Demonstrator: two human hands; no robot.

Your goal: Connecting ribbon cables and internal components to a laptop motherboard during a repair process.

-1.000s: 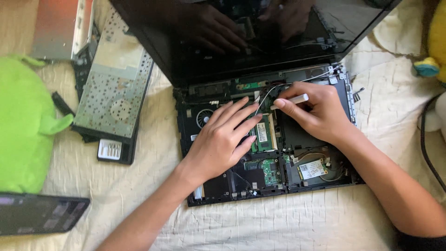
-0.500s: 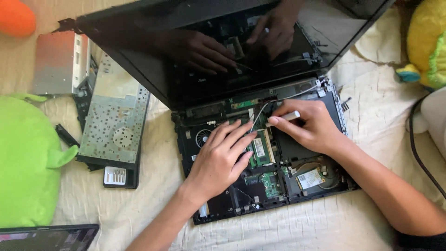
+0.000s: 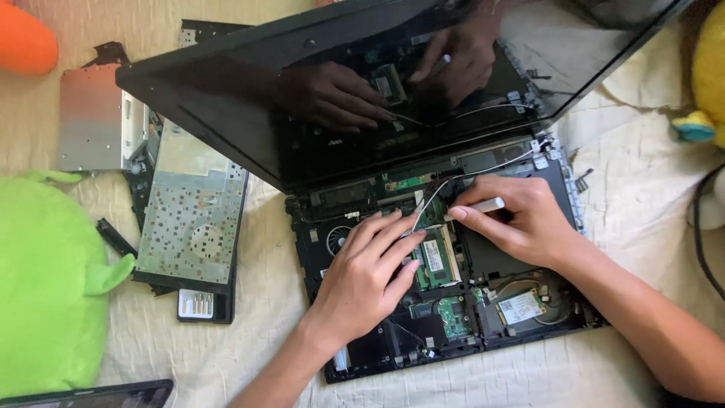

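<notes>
With the keyboard [image 3: 192,219] already lying off the opened laptop [image 3: 445,302], the right hand [image 3: 521,219] is pinching a small white tool [image 3: 477,206] just above the memory card [image 3: 434,257], perhaps prying it, while the left hand [image 3: 370,276] is resting open beside it.

Opened laptop base [image 3: 521,332] at centre on a cloth-covered surface [image 3: 649,189], its screen [image 3: 340,98] rising behind; left hand [image 3: 362,279] lying flat on the base, fingertips touching the memory module [image 3: 436,257]; right hand [image 3: 521,223] to the right of that module, pinching a small tool [image 3: 477,206] just behind it; fan [image 3: 337,240] left of the left hand; wireless card [image 3: 519,307] near the base's front right corner. Detached keyboard [image 3: 192,219] left of the base, face down; drive unit [image 3: 94,121] behind and left of it; soft toy [image 3: 49,287] at far left; tablet [image 3: 91,397] at the front left edge.
</notes>
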